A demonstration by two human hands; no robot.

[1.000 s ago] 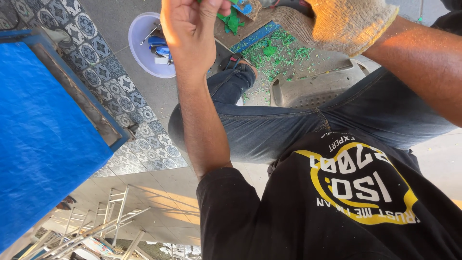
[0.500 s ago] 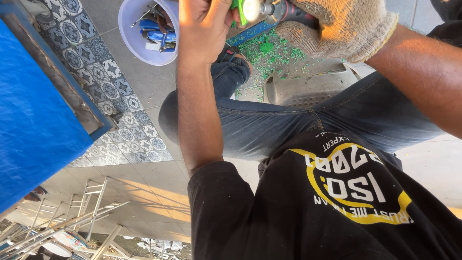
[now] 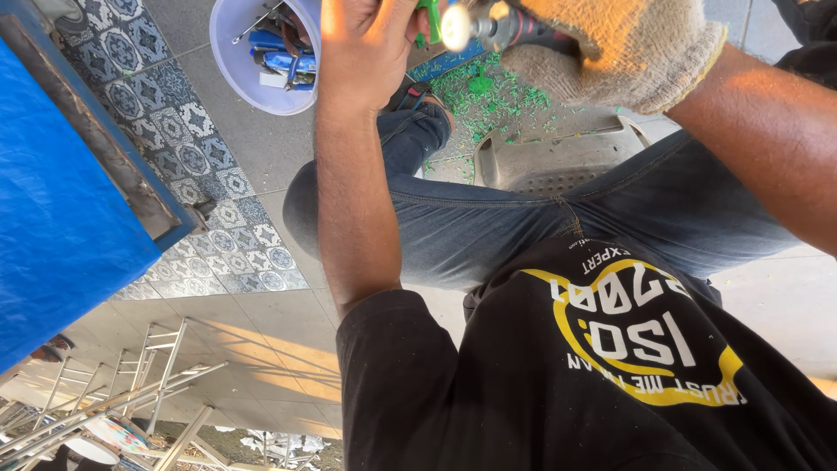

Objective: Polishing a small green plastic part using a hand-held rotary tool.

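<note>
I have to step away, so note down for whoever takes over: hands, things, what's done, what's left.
Left hand: bare, pinching a small green piece at the top edge.
Right hand: gloved, gripping a rotary tool, its round tip at the piece.
Bucket of tools on the floor, left of the knees.
Done: green shavings litter the floor and stool.
Left: can't tell; most of the piece is out of frame.

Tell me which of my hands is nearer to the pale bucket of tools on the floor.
Left. The bare left hand sits just beside the bucket, gripping a green piece; the gloved right hand, holding a rotary tool, is farther off.
</note>
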